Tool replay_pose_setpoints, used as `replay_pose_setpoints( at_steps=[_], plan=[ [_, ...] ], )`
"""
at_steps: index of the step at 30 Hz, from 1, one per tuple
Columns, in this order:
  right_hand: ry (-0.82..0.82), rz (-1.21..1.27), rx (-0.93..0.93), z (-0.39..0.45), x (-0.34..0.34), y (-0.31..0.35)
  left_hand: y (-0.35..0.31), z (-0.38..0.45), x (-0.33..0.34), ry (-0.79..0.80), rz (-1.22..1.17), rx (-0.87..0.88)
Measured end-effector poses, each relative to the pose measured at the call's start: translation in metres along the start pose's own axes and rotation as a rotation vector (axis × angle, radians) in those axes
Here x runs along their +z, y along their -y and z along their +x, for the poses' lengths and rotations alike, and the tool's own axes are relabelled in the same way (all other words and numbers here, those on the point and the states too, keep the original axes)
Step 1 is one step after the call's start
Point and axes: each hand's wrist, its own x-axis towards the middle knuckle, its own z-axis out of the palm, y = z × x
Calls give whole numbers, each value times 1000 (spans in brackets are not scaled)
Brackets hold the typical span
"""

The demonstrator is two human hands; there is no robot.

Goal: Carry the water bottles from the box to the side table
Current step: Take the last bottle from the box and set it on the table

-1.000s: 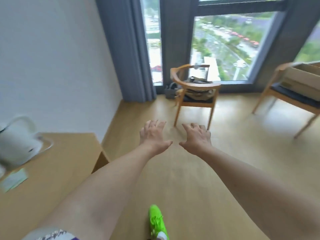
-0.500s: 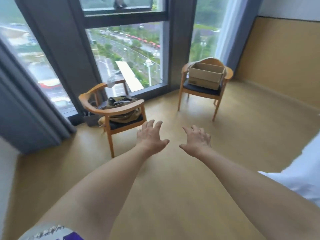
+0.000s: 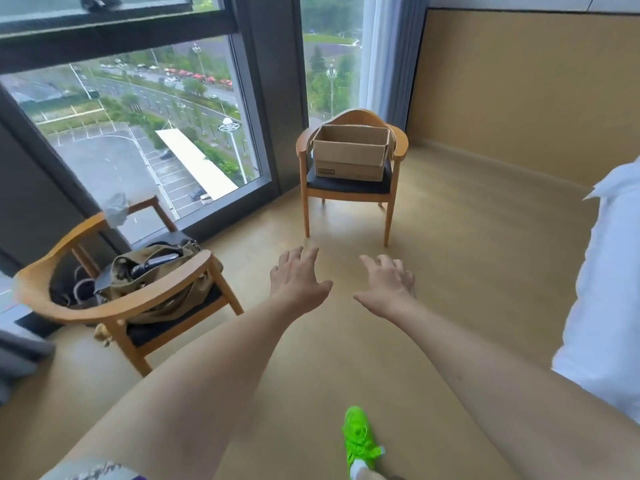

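Wood floor (image 3: 467, 271), window behind. Left hand (image 3: 298, 282) and right hand (image 3: 388, 289) spread wide, empty; box (image 3: 349, 150) on chair (image 3: 346, 188) ahead. Bag chair (image 3: 121, 299) left, bed (image 3: 606, 289) right.

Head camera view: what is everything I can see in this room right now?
cardboard box: one, brown, open-topped, on the far chair's seat; contents not visible
far chair: one, wood with dark seat, by the window
near chair: one, wood, at left
bag: one, olive, open, on the near chair
window: large, dark frame, street outside
curtain: grey, right of the window
white bedding: right edge
floor: light wood
shoe: one, neon green
left hand: open, empty
right hand: open, empty
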Motion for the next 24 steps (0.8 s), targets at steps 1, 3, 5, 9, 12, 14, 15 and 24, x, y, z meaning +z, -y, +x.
replay_pose_setpoints(
  at_steps=[1, 3, 5, 9, 12, 14, 15, 24],
  plan=[
    [1, 10, 6, 26, -4, -3, -3, 26, 1, 0, -4, 1],
    [1, 31, 7, 74, -14, -6, -12, 79, -2, -5, 3, 10],
    [-11, 39, 4, 118, -27, -9, -24, 130, -6, -30, 0, 9],
    [-16, 52, 26, 202, -50, -14, -38, 219, -9, -61, -28, 34],
    [20, 46, 45, 256, -54, -15, -36, 273, 1, -32, 7, 56],
    [37, 46, 61, 292, -52, -17, -32, 312, 9, -3, 26, 57],
    [41, 47, 67, 312, -51, -18, -31, 332, 14, 12, 39, 66],
    [-16, 63, 173, 524, -69, -5, -30, 567, 10, 17, 46, 218]
  ],
)
